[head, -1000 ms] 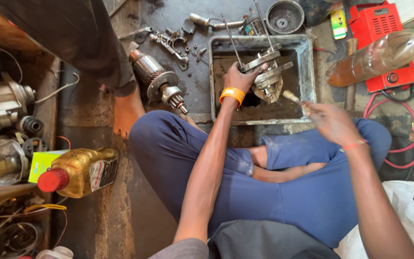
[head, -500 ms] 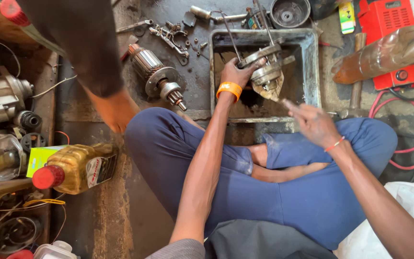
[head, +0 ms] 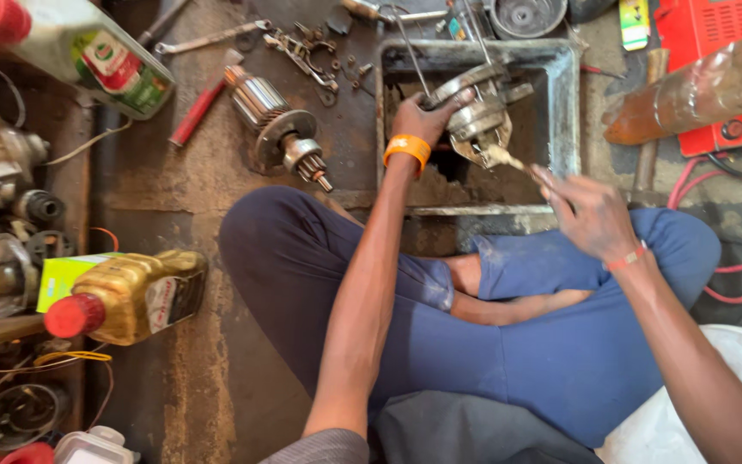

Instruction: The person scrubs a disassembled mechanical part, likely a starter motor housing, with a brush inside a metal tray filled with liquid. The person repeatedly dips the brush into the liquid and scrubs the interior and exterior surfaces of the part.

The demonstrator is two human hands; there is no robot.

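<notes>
Two hands (head: 422, 116), motor housing (head: 478, 120) between, over tray (head: 564, 103)

The left hand (head: 421, 114) covers the near side of the grey metal motor housing (head: 478, 120), so its fingers are mostly out of sight. The small brush (head: 508, 161) in the right hand (head: 590, 213) is blurred, its bristles unclear. The round dark metal cup (head: 523, 15) and red box-shaped charger (head: 714, 60) are cut off by the top edge.
</notes>
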